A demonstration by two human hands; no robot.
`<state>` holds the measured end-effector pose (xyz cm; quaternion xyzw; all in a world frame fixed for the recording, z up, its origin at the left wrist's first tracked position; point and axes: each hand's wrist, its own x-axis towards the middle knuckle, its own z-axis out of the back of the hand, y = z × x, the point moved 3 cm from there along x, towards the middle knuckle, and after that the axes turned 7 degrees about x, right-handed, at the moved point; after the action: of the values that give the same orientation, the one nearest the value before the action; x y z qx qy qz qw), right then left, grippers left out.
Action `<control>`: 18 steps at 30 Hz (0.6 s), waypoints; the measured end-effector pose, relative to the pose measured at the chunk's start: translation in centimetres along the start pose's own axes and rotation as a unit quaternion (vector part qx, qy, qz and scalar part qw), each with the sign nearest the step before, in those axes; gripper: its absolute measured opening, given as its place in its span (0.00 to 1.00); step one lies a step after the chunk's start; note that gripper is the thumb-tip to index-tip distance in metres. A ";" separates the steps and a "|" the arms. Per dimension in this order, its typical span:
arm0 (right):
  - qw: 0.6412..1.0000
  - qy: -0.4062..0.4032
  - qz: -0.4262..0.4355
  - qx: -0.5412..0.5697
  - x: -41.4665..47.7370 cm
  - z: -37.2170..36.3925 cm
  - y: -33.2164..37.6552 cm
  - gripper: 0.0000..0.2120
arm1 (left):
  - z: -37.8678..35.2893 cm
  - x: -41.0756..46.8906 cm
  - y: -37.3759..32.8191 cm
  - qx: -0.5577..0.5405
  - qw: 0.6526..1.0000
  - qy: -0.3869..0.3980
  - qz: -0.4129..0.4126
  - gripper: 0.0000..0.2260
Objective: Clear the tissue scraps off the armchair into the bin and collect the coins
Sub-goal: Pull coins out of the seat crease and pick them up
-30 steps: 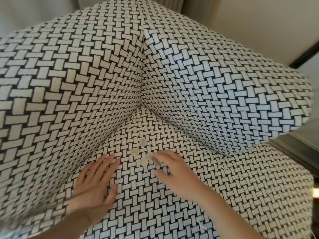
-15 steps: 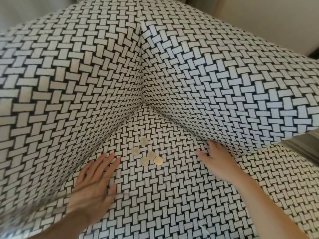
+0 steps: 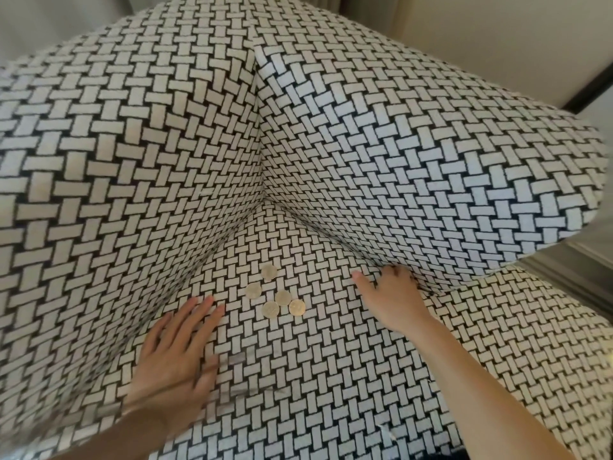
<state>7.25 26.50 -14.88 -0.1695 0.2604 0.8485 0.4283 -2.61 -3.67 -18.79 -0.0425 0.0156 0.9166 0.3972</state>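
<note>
Black-and-white woven fabric covers the armchair [image 3: 365, 144]. Five gold coins [image 3: 283, 297] lie on its seat, between the hands. The left hand [image 3: 179, 353], at their 7 o'clock, presses flat with fingers straight. The right hand [image 3: 391, 300], at 3 o'clock, pokes into the armrest crease, and whether it grasps anything cannot be told.

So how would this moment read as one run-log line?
coins: five loose on armchair seat, uncollected | left hand: flat on seat beside coins | right hand: reaching to armrest crease, nothing visibly held
</note>
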 end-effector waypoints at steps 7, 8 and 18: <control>0.997 0.004 -0.011 -0.075 -0.4 0.0 0.7 0.39 | 0.0 0.0 0.0 -0.009 1.000 -0.002 0.007 0.29; 0.996 0.008 -0.016 -0.090 -0.3 0.0 0.7 0.39 | 0.0 0.0 0.0 -0.011 1.000 -0.003 0.008 0.29; 0.989 -0.007 -0.034 -0.143 1.0 -0.1 -0.5 0.42 | 0.7 0.0 -0.4 -0.037 0.999 -0.039 0.003 0.24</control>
<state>7.03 27.35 -15.61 -0.2321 0.1273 0.8632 0.4298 -2.37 -3.41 -18.10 -0.0213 -0.0336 0.9188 0.3927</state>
